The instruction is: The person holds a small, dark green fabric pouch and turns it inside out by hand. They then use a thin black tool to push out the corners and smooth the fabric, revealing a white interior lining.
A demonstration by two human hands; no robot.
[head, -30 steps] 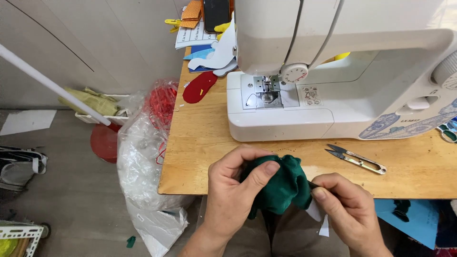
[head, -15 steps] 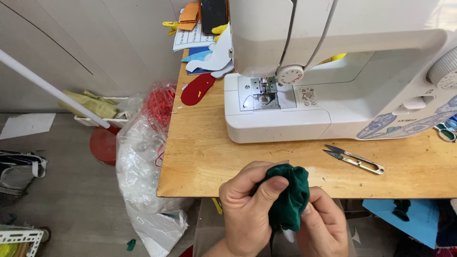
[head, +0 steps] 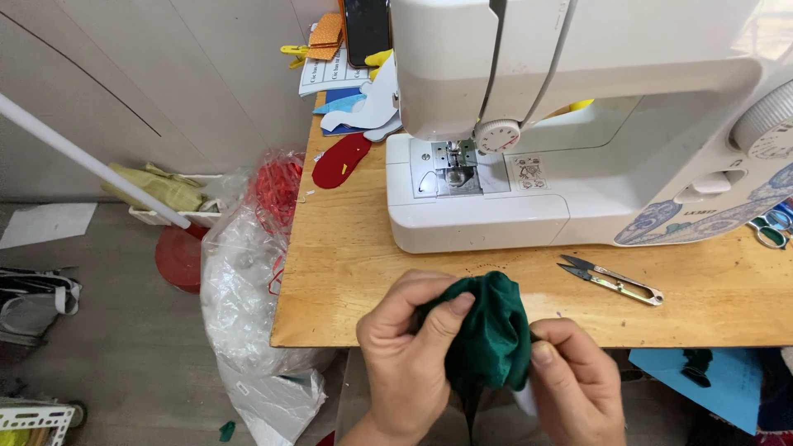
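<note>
Left hand (head: 409,363) and right hand (head: 574,388) are both grasping 1 bunched dark green fabric piece (head: 487,330) at the wooden table's (head: 347,264) front edge; probably turning it; next needing careful fingertip pushing.

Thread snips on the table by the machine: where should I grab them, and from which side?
Take the thread snips by the silvery looped handle end, which points right toward the table's front edge; the dark blade tips point left toward the sewing machine. They lie flat and clear of other things, so coming from above and the right, pinching across the handle, looks safest. Both hands, left hand and right hand, hold green fabric.
</note>
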